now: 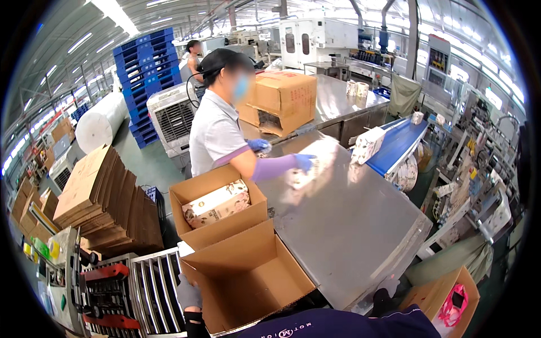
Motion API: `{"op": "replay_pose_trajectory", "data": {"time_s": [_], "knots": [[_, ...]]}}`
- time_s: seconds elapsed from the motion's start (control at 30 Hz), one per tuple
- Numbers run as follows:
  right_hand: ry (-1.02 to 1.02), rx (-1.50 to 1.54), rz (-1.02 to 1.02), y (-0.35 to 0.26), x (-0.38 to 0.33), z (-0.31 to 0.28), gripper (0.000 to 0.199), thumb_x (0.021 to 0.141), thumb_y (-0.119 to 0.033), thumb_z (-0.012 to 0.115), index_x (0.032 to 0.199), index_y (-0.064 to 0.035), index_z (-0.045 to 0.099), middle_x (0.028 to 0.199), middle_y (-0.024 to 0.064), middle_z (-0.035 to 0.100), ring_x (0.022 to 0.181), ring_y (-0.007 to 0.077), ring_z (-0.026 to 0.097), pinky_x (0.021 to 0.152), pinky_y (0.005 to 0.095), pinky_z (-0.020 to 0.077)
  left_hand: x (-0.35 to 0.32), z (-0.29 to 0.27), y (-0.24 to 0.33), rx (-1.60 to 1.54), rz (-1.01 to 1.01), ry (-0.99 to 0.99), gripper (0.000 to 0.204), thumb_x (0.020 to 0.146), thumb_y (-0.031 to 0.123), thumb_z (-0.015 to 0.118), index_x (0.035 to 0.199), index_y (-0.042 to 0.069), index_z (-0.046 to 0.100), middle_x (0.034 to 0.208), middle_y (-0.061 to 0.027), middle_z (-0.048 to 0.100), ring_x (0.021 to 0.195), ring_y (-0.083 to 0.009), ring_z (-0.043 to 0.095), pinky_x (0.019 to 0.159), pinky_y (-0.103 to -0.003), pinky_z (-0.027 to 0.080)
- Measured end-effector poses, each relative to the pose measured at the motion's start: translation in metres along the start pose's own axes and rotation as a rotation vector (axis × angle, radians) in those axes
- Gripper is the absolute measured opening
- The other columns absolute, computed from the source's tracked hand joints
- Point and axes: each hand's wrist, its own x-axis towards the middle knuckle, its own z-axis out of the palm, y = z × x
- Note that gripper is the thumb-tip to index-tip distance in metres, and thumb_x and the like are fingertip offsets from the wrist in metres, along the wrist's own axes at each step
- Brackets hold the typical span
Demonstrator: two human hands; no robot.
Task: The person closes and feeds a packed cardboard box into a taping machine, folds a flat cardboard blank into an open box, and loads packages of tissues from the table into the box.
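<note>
An open, empty cardboard box point(248, 281) stands right in front of me against the steel table point(349, 225). My left hand point(189, 296), in a grey glove, grips the box's left wall. My right hand point(386, 293), also gloved, rests at the table's near edge; its fingers are mostly hidden. Beyond it a second open box point(225, 225) holds a wrapped tissue pack point(217, 205). A co-worker point(217, 132) in a white shirt with purple sleeves reaches a blue-gloved hand point(304, 161) onto a blurred pack point(301, 176) on the table.
A blue conveyor belt point(397, 146) carries packs point(367, 145) toward the table from the right. Flat cardboard sheets point(101, 194) are stacked at left, above a roller track point(152, 290). A large box point(282, 101) sits on the far table. Another box point(451, 296) stands at lower right.
</note>
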Motion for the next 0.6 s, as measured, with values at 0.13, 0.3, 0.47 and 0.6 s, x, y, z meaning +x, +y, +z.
{"op": "replay_pose_trajectory", "data": {"time_s": [0.13,0.3,0.47,0.6], "knots": [[0.005,0.039,0.033,0.008,0.009,-0.001,0.051,0.097,-0.047,0.039,0.105,0.0030,0.047,0.096,0.0288,0.063,0.093,0.0452,0.060,0.078,0.0507,0.0471,0.001,0.007,0.003,-0.019,0.016,-0.001,0.044,0.080,0.010,0.065,0.119,0.006,0.045,0.089,-0.0235,0.067,0.083,-0.0422,0.064,0.069,-0.047,0.051],[0.004,0.051,0.009,0.002,0.003,-0.003,0.052,0.098,-0.048,0.038,0.105,0.0024,0.046,0.096,0.0281,0.063,0.094,0.0444,0.060,0.078,0.0499,0.0467,-0.004,-0.001,0.007,-0.058,-0.004,0.004,0.046,0.079,0.010,0.066,0.121,0.006,0.047,0.093,-0.0209,0.068,0.086,-0.0401,0.065,0.071,-0.046,0.052],[0.006,-0.027,0.064,-0.008,-0.004,-0.012,0.052,0.097,-0.049,0.037,0.105,0.0015,0.046,0.096,0.0275,0.063,0.095,0.0441,0.060,0.079,0.0498,0.0466,-0.003,-0.003,0.007,-0.069,0.029,0.016,0.050,0.080,0.009,0.066,0.125,0.003,0.047,0.094,-0.0232,0.067,0.088,-0.0405,0.065,0.073,-0.044,0.052],[0.009,-0.024,0.108,-0.008,-0.003,-0.013,0.053,0.097,-0.050,0.036,0.106,0.0009,0.046,0.101,0.0282,0.062,0.098,0.0448,0.059,0.080,0.0504,0.0465,0.000,0.005,0.000,-0.002,0.008,0.025,0.053,0.079,0.010,0.066,0.127,0.000,0.047,0.095,-0.0237,0.067,0.088,-0.0394,0.065,0.074,-0.042,0.052]]}}
